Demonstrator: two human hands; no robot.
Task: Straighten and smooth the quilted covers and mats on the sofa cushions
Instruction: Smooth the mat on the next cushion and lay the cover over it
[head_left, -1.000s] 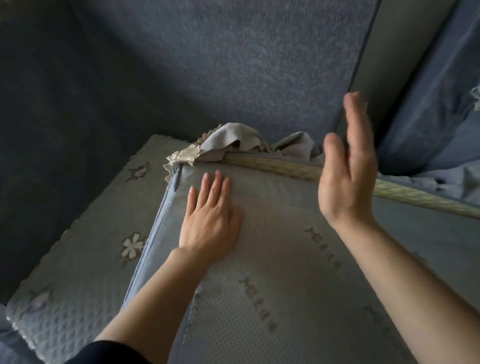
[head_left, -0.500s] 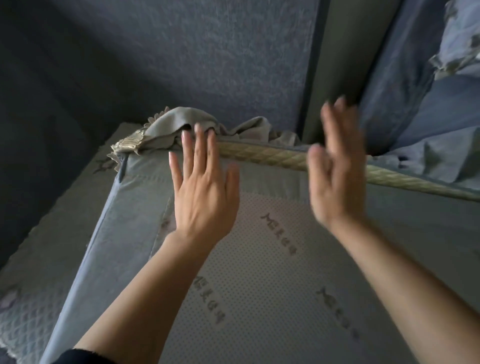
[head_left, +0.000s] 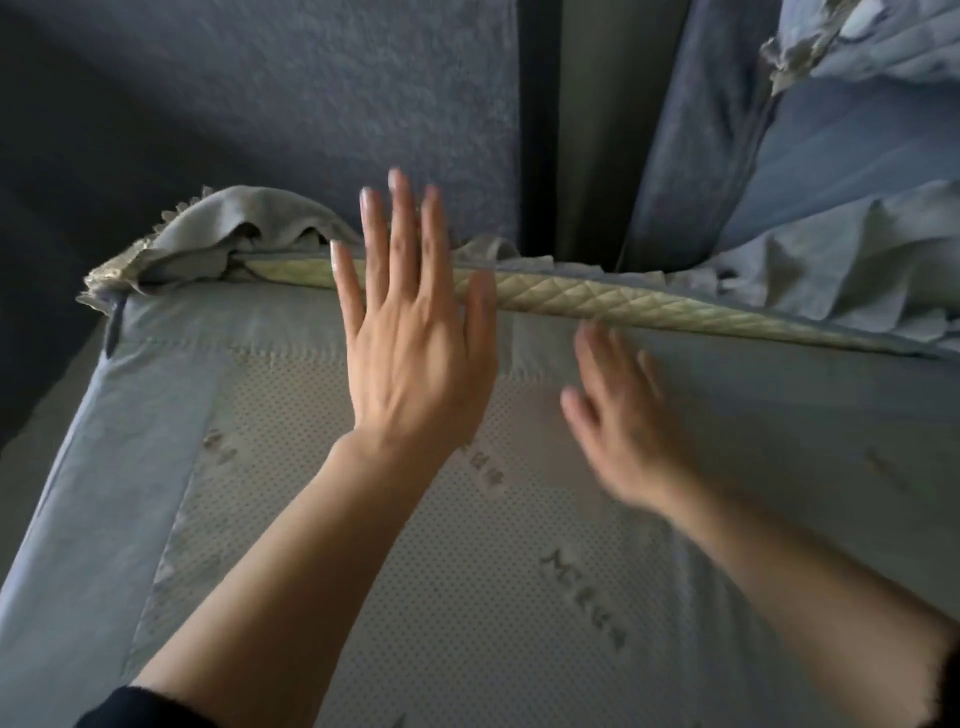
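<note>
A quilted sofa mat (head_left: 322, 519) lies turned over, its grey dotted non-slip underside with printed lettering facing up. Its folded far edge (head_left: 623, 306) shows the pale green quilted face. At the far left corner the fabric and lace trim (head_left: 218, 244) are bunched up against the sofa back. My left hand (head_left: 410, 322) is flat, fingers straight and spread, reaching over the folded edge. My right hand (head_left: 618, 415) is blurred, fingers straight, low over the underside just short of the fold.
The dark blue sofa back (head_left: 311, 104) rises right behind the fold. A narrow dark gap (head_left: 540, 130) separates it from another blue cushion (head_left: 691, 156). Rumpled blue cover fabric (head_left: 857, 270) lies at the right. At the far left the seat drops into shadow.
My left hand slid from the mat's near-left part up to the folded far edge. My right hand came down from raised in the air to just above the underside.
</note>
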